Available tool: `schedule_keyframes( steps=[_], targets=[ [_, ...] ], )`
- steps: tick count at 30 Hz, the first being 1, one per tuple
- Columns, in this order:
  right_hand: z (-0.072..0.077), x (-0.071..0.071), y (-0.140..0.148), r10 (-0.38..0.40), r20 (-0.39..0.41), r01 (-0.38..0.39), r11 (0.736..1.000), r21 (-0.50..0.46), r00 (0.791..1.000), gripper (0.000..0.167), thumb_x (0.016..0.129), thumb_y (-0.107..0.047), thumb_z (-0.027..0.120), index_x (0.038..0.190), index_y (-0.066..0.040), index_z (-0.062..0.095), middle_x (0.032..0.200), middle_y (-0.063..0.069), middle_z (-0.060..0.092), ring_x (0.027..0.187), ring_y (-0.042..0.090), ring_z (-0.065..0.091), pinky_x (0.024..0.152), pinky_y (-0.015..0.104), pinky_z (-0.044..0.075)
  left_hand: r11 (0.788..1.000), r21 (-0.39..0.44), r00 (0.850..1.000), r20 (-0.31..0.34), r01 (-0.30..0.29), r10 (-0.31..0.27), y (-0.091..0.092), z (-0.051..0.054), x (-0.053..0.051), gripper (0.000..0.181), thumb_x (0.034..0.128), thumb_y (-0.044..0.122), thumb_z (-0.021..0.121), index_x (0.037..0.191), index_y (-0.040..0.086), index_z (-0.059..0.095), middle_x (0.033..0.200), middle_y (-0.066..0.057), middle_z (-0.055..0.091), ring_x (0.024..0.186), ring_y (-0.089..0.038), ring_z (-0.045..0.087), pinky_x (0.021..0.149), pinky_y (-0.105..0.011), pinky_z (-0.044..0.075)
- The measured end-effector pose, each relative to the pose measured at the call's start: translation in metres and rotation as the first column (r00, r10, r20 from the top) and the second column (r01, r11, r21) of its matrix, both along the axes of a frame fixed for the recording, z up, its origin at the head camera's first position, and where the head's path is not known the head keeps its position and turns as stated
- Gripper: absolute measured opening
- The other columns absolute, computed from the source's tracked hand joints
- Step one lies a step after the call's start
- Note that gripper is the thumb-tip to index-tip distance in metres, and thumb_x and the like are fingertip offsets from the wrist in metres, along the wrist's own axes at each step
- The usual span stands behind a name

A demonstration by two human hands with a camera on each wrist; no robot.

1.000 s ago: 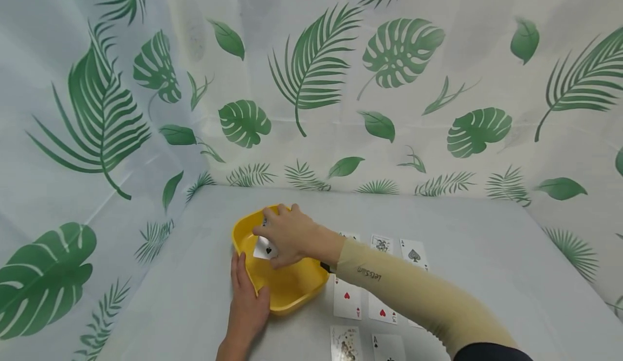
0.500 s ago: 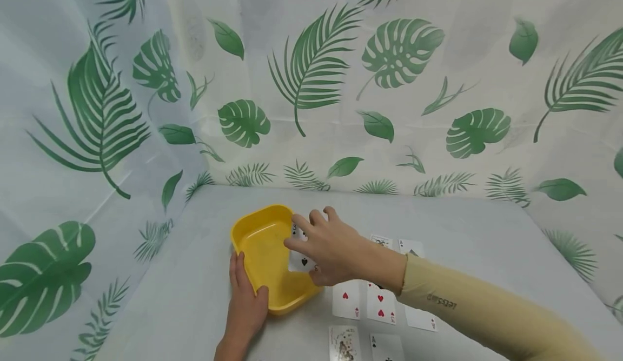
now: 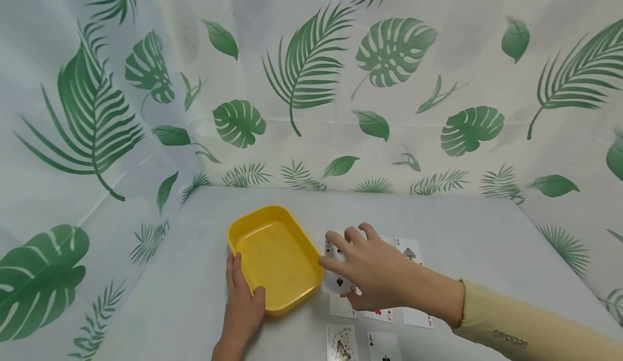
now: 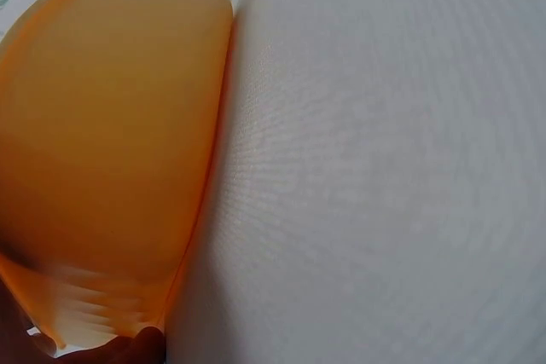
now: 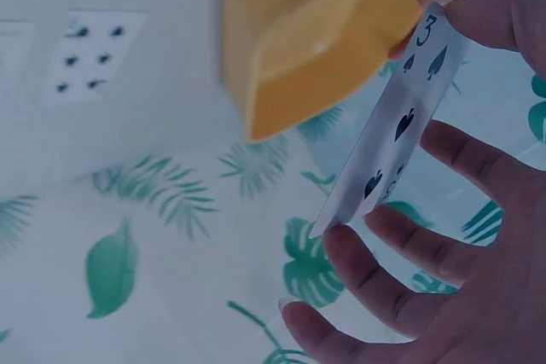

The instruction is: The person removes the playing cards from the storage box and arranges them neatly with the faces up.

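My right hand [image 3: 377,266] pinches a playing card, the three of spades [image 3: 336,281], by its edges between thumb and fingers. In the right wrist view that card [image 5: 394,125] is tilted and slightly bowed, its face showing. The hand is just right of a yellow plastic bin [image 3: 279,258], over cards laid on the table. No card shows inside the bin. My left hand [image 3: 243,309] rests against the bin's near left side, fingers straight along the outer wall and thumb at the rim. In the left wrist view the bin's outer wall [image 4: 119,125] fills the left.
Playing cards lie face up in rows on the white table [image 3: 160,296]: an ace of spades [image 3: 409,248] behind, heart cards partly under my right hand, a picture card [image 3: 342,343] and a black ace [image 3: 384,345] in front. A leaf-patterned sheet [image 3: 302,150] encloses the table.
My right hand has lifted out of the bin with the three of spades and moved right and nearer, over the laid cards. The left hand has stayed against the bin.
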State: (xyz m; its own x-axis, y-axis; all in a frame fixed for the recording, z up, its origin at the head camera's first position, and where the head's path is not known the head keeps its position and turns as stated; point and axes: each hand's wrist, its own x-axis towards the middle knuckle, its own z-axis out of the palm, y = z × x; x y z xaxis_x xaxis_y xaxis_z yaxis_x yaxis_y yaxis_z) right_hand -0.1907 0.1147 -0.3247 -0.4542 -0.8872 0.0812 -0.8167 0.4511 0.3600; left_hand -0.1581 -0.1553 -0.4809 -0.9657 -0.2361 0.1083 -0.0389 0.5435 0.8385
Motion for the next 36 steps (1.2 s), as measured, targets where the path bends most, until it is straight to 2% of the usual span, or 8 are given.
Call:
schedule_keyframes(
  steps=[9,17,21,24,26,28,31,36],
  targets=[
    [-0.024,0.031,0.050,-0.119,0.125,0.120,0.993,0.003,0.985,0.061,0.070,-0.043,0.080,0.125,-0.028,0.058,0.130,0.009,0.051,0.098,0.030,0.053,0.080,0.055,0.047,1.000,-0.009,1.000,0.025,-0.004,0.004,-0.007,0.000,0.002,0.086,0.0868,0.004,0.050,0.160,0.003,0.005,0.167,-0.014,-0.006,0.140,-0.040,0.029,0.105,-0.059,0.035],
    [-0.054,0.057,0.078,-0.113,0.119,0.123,0.989,-0.082,0.986,0.066,0.064,-0.041,0.083,0.124,-0.029,0.057,0.125,0.006,0.052,0.096,0.026,0.052,0.067,0.046,0.048,1.000,0.007,1.000,0.005,-0.011,0.011,-0.012,0.003,0.005,0.087,0.0863,0.002,0.051,0.160,0.005,0.005,0.167,-0.013,-0.004,0.143,-0.039,0.026,0.105,-0.058,0.034],
    [-0.071,0.063,0.092,-0.126,0.157,0.140,0.986,-0.085,0.980,0.068,0.064,-0.042,0.085,0.124,-0.028,0.058,0.125,0.007,0.053,0.094,0.025,0.052,0.062,0.040,0.045,1.000,0.013,1.000,0.005,-0.016,0.016,-0.013,0.004,0.006,0.087,0.0861,0.002,0.051,0.160,0.005,0.005,0.167,-0.013,-0.004,0.143,-0.039,0.026,0.106,-0.058,0.033],
    [-0.085,0.068,0.100,-0.166,0.241,0.188,0.979,-0.073,0.956,0.062,0.074,-0.058,0.079,0.125,-0.031,0.058,0.125,0.008,0.054,0.093,0.024,0.051,0.063,0.038,0.044,1.000,0.012,1.000,0.013,-0.024,0.024,-0.015,0.005,0.006,0.087,0.0861,0.002,0.051,0.160,0.004,0.005,0.167,-0.014,-0.003,0.143,-0.039,0.026,0.106,-0.057,0.033],
    [-0.094,0.072,0.105,-0.183,0.277,0.210,0.975,-0.071,0.943,0.060,0.080,-0.072,0.067,0.124,-0.033,0.058,0.123,0.007,0.054,0.090,0.023,0.051,0.062,0.037,0.044,1.000,0.009,0.999,0.015,-0.028,0.028,-0.016,0.004,0.006,0.087,0.0860,0.002,0.051,0.160,0.004,0.005,0.167,-0.014,-0.003,0.143,-0.040,0.025,0.106,-0.057,0.033],
    [-0.103,0.074,0.109,-0.189,0.295,0.219,0.973,-0.072,0.937,0.064,0.080,-0.084,0.051,0.122,-0.036,0.058,0.121,0.005,0.054,0.087,0.021,0.050,0.060,0.035,0.043,1.000,0.006,0.999,0.018,-0.029,0.029,-0.018,0.004,0.006,0.087,0.0859,0.001,0.051,0.160,0.004,0.005,0.167,-0.015,-0.002,0.144,-0.040,0.024,0.107,-0.057,0.032],
    [-0.113,0.076,0.112,-0.194,0.308,0.223,0.973,-0.060,0.931,0.063,0.081,-0.085,0.044,0.120,-0.038,0.059,0.118,0.004,0.054,0.085,0.020,0.050,0.059,0.034,0.044,1.000,0.001,0.999,0.017,-0.031,0.031,-0.019,0.003,0.006,0.087,0.0859,0.001,0.051,0.160,0.003,0.005,0.167,-0.016,-0.002,0.144,-0.040,0.023,0.107,-0.057,0.032],
    [-0.121,0.077,0.114,-0.253,0.380,0.268,0.963,0.014,0.890,0.062,0.082,-0.084,0.043,0.123,-0.040,0.055,0.122,0.002,0.054,0.089,0.025,0.055,0.065,0.040,0.051,1.000,-0.008,1.000,0.014,-0.026,0.027,-0.020,0.003,0.005,0.087,0.0861,0.002,0.051,0.160,0.004,0.005,0.167,-0.016,-0.002,0.142,-0.040,0.026,0.105,-0.058,0.034]
  ],
)
